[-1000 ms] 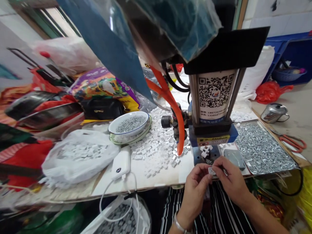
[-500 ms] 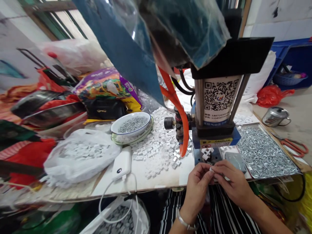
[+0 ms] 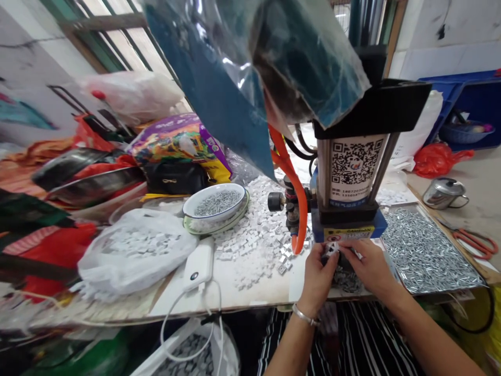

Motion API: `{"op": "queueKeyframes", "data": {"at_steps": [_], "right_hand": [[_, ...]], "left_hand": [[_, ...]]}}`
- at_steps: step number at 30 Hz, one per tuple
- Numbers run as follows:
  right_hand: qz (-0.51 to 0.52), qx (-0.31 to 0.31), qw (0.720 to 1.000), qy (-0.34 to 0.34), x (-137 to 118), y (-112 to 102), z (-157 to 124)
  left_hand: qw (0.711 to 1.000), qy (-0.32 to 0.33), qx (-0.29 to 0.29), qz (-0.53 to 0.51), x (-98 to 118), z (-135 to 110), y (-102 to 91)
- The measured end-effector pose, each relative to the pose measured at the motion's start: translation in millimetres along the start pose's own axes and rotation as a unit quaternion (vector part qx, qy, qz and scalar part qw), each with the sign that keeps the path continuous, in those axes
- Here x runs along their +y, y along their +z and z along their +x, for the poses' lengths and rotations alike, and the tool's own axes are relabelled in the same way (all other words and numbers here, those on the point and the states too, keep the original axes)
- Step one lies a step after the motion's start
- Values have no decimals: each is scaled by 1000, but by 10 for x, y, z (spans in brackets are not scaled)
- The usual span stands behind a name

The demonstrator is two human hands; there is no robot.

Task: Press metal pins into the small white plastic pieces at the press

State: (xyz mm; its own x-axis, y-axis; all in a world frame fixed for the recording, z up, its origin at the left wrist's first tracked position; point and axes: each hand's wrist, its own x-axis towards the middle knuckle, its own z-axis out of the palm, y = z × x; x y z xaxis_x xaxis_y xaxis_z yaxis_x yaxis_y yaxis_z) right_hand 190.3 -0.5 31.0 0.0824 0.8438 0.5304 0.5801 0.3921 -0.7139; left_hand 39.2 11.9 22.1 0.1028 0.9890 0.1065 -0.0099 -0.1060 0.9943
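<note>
Presently, two bare hands at the foot of a bench press. Left hand [image 3: 319,277]: fingers bent, thumb raised against small white pieces [image 3: 332,247] set under the press [image 3: 347,215]; silver bangle [image 3: 305,316] at the wrist. Right hand [image 3: 370,267]: fingers curled in from the other side, tips at the same pieces — whether either hand pinches one or merely touches it, cannot tell.

Press: blue and black, QR-code label [image 3: 356,163] on its column, yellow label [image 3: 348,233] lower down; orange hose [image 3: 300,214] and black knob [image 3: 275,201] at its left.

Table [image 3: 270,295], left of the press: loose white pieces [image 3: 254,230], strewn; one white bowl [image 3: 190,204] (blue-rimmed) of metal pins [image 3: 217,202], resting on a green-edged dish [image 3: 225,228]; one white power bank [image 3: 199,263], cable [image 3: 163,326] attached; one white plastic bag [image 3: 94,263], open, with more white pieces.

Right of the press: a broad rectangular spread of further pins [image 3: 432,250]; scissors [image 3: 478,244], orange-handled; one lidded metal mug [image 3: 443,194].

Below the table edge: an open bag [image 3: 230,347] of grey pieces [image 3: 190,355].
</note>
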Motion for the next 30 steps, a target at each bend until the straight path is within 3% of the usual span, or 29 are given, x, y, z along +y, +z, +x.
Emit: {"op": "queueKeyframes", "data": {"at_steps": [7,14,20,24,30], "right_hand": [[-41,-13,999,-24,6,5,5],[-28,-72,996,-38,-1,-13,60],[-63,-70,988,-123,7,6,15],[-55,-64,989,-121,1,5,2],[-24,-72,993,-90,62,-209,-97]], "left_hand": [[999,-5,5,-33,-19,0,9],[997,-15,-6,-81,19,9,36],[987,-21,-42,-152,28,10,20],[991,-8,-54,-122,-13,26,29],[999,11,-6,-34,-101,55,73]]}}
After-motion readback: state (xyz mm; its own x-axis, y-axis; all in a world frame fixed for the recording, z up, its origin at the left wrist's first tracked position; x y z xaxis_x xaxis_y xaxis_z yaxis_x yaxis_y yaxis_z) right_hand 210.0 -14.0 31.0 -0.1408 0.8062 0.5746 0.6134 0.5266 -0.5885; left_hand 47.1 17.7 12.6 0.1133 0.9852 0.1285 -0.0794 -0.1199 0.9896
